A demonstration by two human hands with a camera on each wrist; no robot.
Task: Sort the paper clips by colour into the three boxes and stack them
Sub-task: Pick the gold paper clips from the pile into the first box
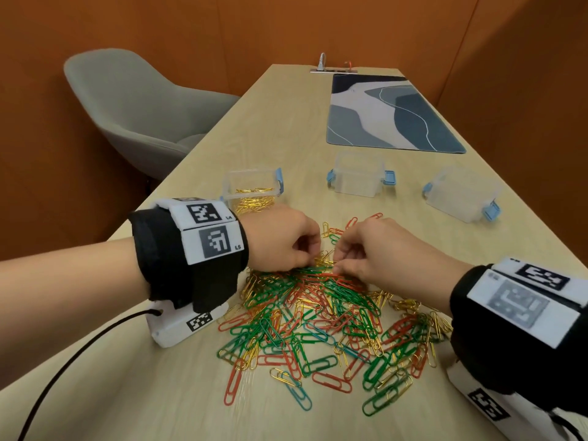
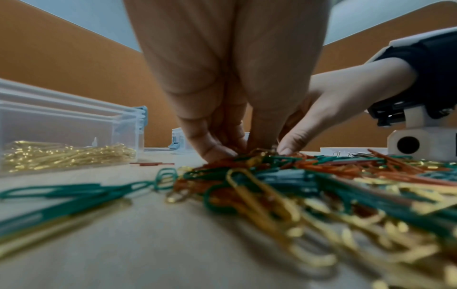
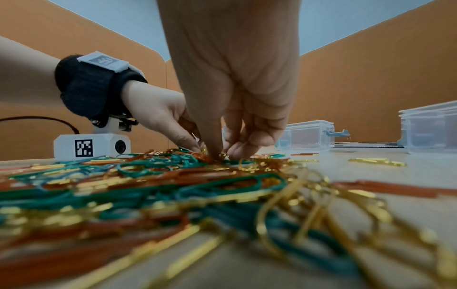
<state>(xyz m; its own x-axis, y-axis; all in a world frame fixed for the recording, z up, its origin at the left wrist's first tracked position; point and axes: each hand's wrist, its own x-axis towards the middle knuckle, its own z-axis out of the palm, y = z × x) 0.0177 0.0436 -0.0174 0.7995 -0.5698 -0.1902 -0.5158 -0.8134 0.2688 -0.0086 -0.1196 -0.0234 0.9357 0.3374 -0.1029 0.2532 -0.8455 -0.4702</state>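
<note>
Fingertips [image 3: 213, 150] of both hands pinching gold clips [image 1: 324, 259] mid-tabletop in the tangled pile [image 1: 318, 313]; linked clips could drag green or red toward the gold box [image 1: 251, 186].

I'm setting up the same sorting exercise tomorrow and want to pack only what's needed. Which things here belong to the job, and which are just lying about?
Belongs to the job:
- pile of mixed paper clips
- left box, already holding gold clips
- middle box
- right box
- left hand and right hand, both picking at the pile

Just lying about:
- patterned mat
- grey chair
- socket strip
</note>
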